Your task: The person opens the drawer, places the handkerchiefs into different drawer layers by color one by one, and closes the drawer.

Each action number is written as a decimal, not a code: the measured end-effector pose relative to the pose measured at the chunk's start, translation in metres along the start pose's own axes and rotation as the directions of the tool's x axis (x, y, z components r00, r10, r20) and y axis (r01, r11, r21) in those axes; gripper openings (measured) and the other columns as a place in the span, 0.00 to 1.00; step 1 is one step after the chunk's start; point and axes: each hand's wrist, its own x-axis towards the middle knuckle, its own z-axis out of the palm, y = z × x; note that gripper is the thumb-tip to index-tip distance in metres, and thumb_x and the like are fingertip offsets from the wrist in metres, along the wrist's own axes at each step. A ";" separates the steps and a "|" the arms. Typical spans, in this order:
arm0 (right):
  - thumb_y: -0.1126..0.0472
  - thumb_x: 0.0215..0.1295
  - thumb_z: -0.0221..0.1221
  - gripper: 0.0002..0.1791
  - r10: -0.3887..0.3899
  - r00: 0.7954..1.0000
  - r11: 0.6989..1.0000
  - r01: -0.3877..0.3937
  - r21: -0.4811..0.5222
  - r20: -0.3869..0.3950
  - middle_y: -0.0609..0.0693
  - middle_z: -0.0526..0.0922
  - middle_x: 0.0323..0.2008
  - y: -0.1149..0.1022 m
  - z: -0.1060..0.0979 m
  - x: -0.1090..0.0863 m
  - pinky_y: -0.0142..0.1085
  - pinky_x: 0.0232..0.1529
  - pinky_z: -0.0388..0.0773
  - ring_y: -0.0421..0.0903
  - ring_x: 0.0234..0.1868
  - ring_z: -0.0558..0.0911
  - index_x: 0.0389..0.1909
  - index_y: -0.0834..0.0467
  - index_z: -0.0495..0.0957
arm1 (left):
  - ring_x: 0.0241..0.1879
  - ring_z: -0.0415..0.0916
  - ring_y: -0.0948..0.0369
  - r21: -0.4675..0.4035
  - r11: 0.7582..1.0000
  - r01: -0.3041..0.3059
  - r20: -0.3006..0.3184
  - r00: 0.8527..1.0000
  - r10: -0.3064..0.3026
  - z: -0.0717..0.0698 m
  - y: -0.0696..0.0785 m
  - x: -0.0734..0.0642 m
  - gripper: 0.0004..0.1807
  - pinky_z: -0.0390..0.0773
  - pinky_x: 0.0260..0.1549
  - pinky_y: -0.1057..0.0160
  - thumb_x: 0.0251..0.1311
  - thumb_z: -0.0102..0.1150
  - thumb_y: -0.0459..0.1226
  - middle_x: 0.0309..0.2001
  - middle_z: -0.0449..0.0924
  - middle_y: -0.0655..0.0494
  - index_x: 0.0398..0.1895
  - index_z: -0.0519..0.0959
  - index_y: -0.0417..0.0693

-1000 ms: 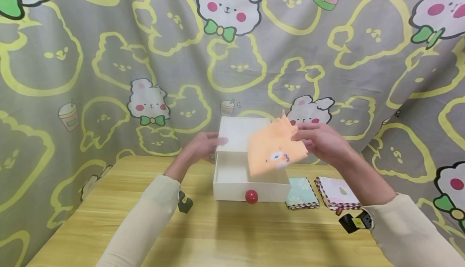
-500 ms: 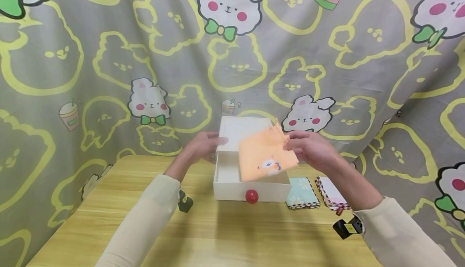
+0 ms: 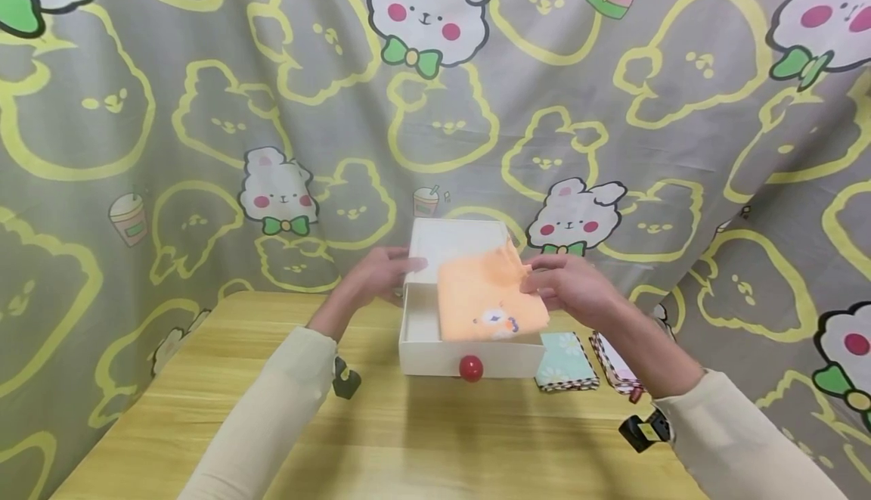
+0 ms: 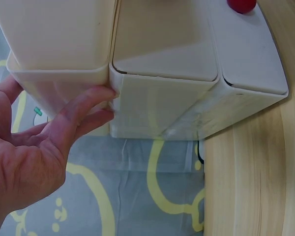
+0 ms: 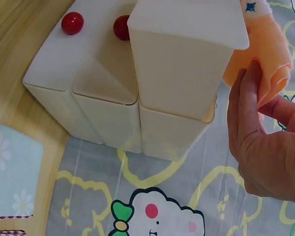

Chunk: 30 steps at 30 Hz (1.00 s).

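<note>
An orange folded small towel (image 3: 469, 296) with a bear face on it is pinched between the thumb and fingers of my right hand (image 3: 571, 288). It overlaps the pulled-out top drawer (image 3: 435, 360) of a white drawer cabinet (image 3: 442, 239), tilted over its opening and right side. In the right wrist view the towel (image 5: 273, 54) shows beyond the drawer's wall, thumb and fingers on its folded edge. My left hand (image 4: 49, 132) presses the cabinet's side near the top with extended fingers, one digit lying on the top panel in the head view. The drawer's floor is partly hidden by the towel.
A mint folded cloth with daisies (image 3: 566, 362) and a white folded cloth (image 3: 612, 360) lie right of the cabinet on the wooden table (image 3: 272, 311). Red knobs (image 5: 72, 23) stick out from the drawer fronts. A patterned curtain (image 3: 340, 129) hangs close behind.
My right hand has moved left and down with the orange towel, bringing it lower over the open drawer and flatter. My left hand has stayed in place on the cabinet.
</note>
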 end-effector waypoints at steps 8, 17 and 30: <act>0.62 0.67 0.60 0.27 0.011 0.998 1.000 -0.012 -0.027 -0.055 0.59 0.84 0.52 -0.003 -0.004 -0.001 0.40 0.53 0.86 0.47 0.45 0.88 0.65 0.66 0.71 | 0.59 0.79 0.40 -0.004 1.000 -0.007 0.004 1.000 0.007 0.000 -0.002 0.001 0.42 0.89 0.41 0.47 0.66 0.64 0.51 0.63 0.77 0.37 0.77 0.61 0.43; 0.63 0.68 0.59 0.27 0.005 0.997 1.000 -0.007 -0.020 -0.077 0.60 0.83 0.53 -0.006 -0.013 -0.003 0.38 0.51 0.87 0.48 0.45 0.89 0.66 0.67 0.70 | 0.58 0.80 0.41 0.005 1.000 -0.013 -0.003 1.000 0.013 0.000 -0.002 0.000 0.42 0.90 0.40 0.47 0.67 0.64 0.51 0.63 0.77 0.37 0.77 0.61 0.43; 0.63 0.73 0.54 0.22 -0.039 0.999 0.996 0.038 0.075 0.019 0.51 0.84 0.49 -0.018 -0.029 -0.013 0.33 0.51 0.85 0.43 0.43 0.88 0.62 0.71 0.70 | 0.59 0.79 0.41 0.010 1.000 -0.008 -0.004 1.000 0.008 0.000 -0.001 -0.002 0.42 0.90 0.40 0.47 0.67 0.64 0.50 0.64 0.76 0.37 0.78 0.61 0.44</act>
